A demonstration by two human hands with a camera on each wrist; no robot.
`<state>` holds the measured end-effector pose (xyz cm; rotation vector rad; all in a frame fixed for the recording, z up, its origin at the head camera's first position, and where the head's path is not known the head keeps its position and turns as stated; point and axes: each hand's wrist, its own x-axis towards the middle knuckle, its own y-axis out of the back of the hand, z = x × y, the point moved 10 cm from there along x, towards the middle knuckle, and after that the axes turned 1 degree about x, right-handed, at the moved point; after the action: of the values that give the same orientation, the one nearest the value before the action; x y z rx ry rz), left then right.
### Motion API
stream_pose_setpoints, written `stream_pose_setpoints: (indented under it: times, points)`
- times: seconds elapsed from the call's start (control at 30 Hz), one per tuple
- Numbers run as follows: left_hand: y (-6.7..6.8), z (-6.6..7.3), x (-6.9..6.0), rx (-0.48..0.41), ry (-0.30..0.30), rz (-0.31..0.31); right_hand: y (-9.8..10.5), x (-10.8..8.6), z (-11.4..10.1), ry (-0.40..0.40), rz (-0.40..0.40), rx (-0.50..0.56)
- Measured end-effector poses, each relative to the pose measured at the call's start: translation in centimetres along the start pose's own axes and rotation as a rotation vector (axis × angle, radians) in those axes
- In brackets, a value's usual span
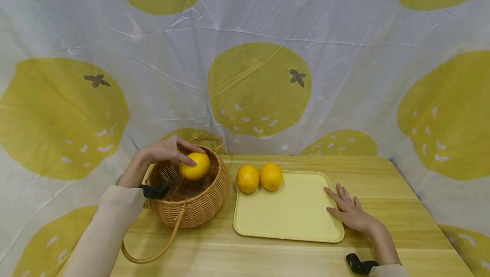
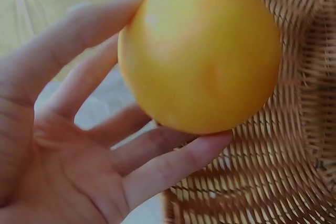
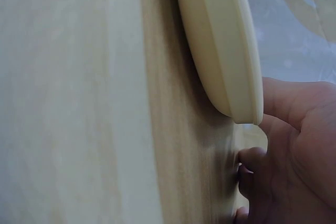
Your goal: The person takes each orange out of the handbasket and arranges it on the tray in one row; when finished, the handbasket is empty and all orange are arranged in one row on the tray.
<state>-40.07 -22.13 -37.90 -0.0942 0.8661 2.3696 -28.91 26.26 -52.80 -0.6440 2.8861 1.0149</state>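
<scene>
An orange (image 1: 195,167) is pinched between the thumb and fingers of my left hand (image 1: 168,149), at the mouth of a wicker basket (image 1: 204,202). In the left wrist view the thumb and fingertips press round the orange (image 2: 202,51), and the woven basket wall (image 2: 262,177) lies behind it. Two more oranges, one on the left (image 1: 247,178) and one beside it (image 1: 271,176), sit at the far left corner of a pale yellow tray (image 1: 289,215). My right hand (image 1: 350,211) rests at the tray's right edge with fingers spread, thumb and forefinger over the rim.
One basket handle (image 1: 168,245) hangs down onto the wooden table (image 1: 398,209) in front. The other handle (image 1: 214,140) stands at the back. A cloth printed with yellow fruit (image 1: 260,89) hangs behind the table and along its sides.
</scene>
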Motion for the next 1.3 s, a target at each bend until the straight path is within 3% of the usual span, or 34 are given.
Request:
stream_pose_setpoints:
  times: [0.13,0.33,0.47,0.6,0.8,0.97,1.07,1.3]
  points:
    - [0.6,1.4,-1.1,-0.014,0.019,0.098,-0.1,0.0,0.5,-0.016,-0.005,-0.018]
    - [0.9,4.2,-3.5,-0.133,0.056,0.288,-0.2,0.3,1.5,0.018,-0.007,-0.008]
    - [0.6,6.7,-4.2,-0.173,0.0,0.398,-0.1,0.2,1.0,0.014,0.001,-0.017]
    - [-0.7,9.1,-3.8,-0.211,-0.085,0.456,0.0,-0.1,0.1,-0.002,-0.006,-0.003]
    - [-4.6,12.4,-2.3,-0.274,-0.169,0.476,-0.1,-0.1,-0.2,0.002,-0.009,0.003]
    - [-8.6,14.4,0.0,-0.285,-0.225,0.463,-0.4,0.2,0.9,0.03,0.005,-0.009]
    - [-11.3,14.7,1.9,-0.307,-0.247,0.476,-0.4,0.1,0.8,0.028,0.006,-0.009]
    - [-17.5,13.7,6.1,-0.354,-0.233,0.535,0.0,-0.3,-0.4,0.004,0.008,-0.007]
